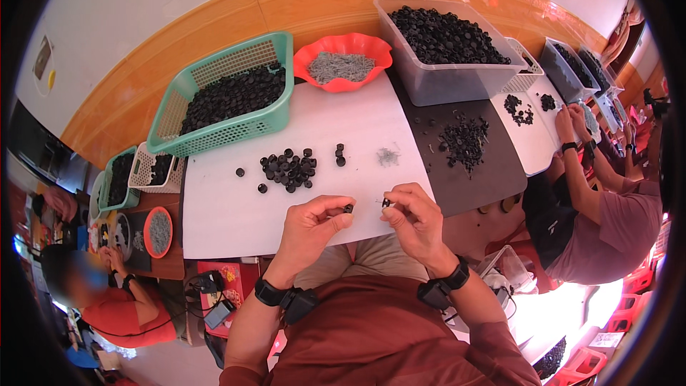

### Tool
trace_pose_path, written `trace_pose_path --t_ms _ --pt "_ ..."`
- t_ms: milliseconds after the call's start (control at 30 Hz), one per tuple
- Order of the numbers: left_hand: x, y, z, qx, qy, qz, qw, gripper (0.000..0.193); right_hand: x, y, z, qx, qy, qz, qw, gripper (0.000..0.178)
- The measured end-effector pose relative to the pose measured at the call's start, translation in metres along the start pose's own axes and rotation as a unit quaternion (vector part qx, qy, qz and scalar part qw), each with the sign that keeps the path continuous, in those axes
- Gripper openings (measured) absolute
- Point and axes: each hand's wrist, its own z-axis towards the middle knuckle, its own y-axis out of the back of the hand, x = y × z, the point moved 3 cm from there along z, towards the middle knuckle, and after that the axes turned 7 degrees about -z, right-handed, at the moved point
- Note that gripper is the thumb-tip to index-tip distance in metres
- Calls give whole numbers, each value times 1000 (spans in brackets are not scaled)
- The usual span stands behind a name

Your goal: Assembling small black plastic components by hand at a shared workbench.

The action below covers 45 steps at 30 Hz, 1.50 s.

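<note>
My left hand (314, 225) pinches a small black round plastic part (349, 209) between thumb and fingertips. Opposite it, a short gap away, my right hand (416, 218) grips another small black plastic piece (386, 202); a thin wire-like bit seems to stick out beside it. Both hands hover above the near edge of a white sheet (229, 225). Beyond them lie a loose pile of black round caps (289, 171), a short line of similar caps (340, 156) and a little heap of thin metal pins (388, 157).
Behind stand a green basket (236, 134) of black parts, a red scalloped bowl (336, 87) of metal pins and a clear bin (457, 84) of black parts. A dark mat (486, 189) at right bears small black pieces (464, 144). People work at both sides.
</note>
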Motion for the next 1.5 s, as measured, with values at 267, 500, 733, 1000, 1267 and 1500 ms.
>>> trace_pose_path --t_ms 267,500,733,1000,1267,1500 --pt "3 2 -6 17 11 -92 996 29 17 -3 2 12 25 -24 999 25" --pt "10 6 -13 6 53 -240 969 31 28 -10 7 21 66 -38 997 24" --pt "9 6 -18 20 68 -346 935 29 36 -17 10 25 93 -46 994 25" --pt "12 6 -23 29 70 -407 910 32 44 -25 14 34 112 -46 992 26" --pt "12 3 -26 38 74 -431 898 33 50 -32 18 46 120 -64 990 30" --pt "12 3 -27 32 75 -428 900 32 53 -33 18 58 123 -88 987 29"
